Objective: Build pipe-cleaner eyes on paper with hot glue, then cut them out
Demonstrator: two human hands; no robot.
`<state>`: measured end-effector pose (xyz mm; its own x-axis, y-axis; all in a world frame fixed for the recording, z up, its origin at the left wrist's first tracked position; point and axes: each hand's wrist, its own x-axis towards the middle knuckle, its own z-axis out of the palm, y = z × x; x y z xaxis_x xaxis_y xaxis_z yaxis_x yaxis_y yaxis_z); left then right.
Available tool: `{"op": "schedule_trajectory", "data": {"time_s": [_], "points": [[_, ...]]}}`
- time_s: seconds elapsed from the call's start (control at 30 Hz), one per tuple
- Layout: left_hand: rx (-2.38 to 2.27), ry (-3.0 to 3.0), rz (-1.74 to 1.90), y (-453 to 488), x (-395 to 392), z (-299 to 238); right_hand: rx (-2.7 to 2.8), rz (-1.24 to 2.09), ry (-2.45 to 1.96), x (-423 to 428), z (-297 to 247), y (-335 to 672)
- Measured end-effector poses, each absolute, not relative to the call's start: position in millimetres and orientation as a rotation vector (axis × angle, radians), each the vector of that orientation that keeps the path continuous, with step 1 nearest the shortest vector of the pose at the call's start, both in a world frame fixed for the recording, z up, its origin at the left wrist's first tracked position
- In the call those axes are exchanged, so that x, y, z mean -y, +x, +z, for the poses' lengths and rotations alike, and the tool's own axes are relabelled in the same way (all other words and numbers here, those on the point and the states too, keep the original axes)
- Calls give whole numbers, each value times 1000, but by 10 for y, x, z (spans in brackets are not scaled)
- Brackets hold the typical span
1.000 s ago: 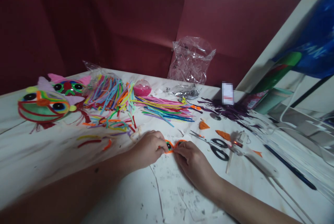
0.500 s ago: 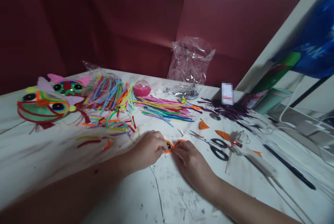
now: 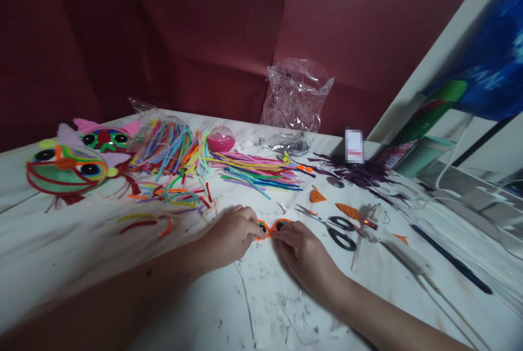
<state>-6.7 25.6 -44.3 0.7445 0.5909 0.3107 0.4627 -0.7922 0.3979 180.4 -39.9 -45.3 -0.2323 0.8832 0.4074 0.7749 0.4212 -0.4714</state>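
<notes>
My left hand (image 3: 235, 231) is closed in a pinch on the left part of a pair of craft eyes (image 3: 263, 229), black discs rimmed with orange pipe cleaner and some green. My right hand (image 3: 304, 250) is closed too, its fingertips pinching the pair near the middle and right part. The fingers partly cover both eyes. Under the hands lies a sheet of paper (image 3: 265, 296) with handwriting on it. Scissors (image 3: 333, 227) with black handles rest just right of my right hand, with orange fuzzy pieces (image 3: 347, 211) beyond them.
A hot glue gun (image 3: 392, 247) with its cord lies at the right. Colourful pipe cleaners (image 3: 257, 171) spread across the back, beside purple strips (image 3: 363, 171). Two decorated animal-face crafts (image 3: 67, 168) stand at the far left. A clear plastic bag (image 3: 296, 95) leans against the red backdrop.
The view has shifted slightly. My right fingers have moved a little, and more of the right eye now shows. Both hands keep their pinch.
</notes>
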Motion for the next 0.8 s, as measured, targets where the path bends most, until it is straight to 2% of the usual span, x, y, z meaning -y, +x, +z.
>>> {"op": "schedule_trajectory", "data": {"time_s": [0.8], "points": [[-805, 2797, 498, -59, -200, -369, 2296, -11, -1448, 379, -563, 1794]]}}
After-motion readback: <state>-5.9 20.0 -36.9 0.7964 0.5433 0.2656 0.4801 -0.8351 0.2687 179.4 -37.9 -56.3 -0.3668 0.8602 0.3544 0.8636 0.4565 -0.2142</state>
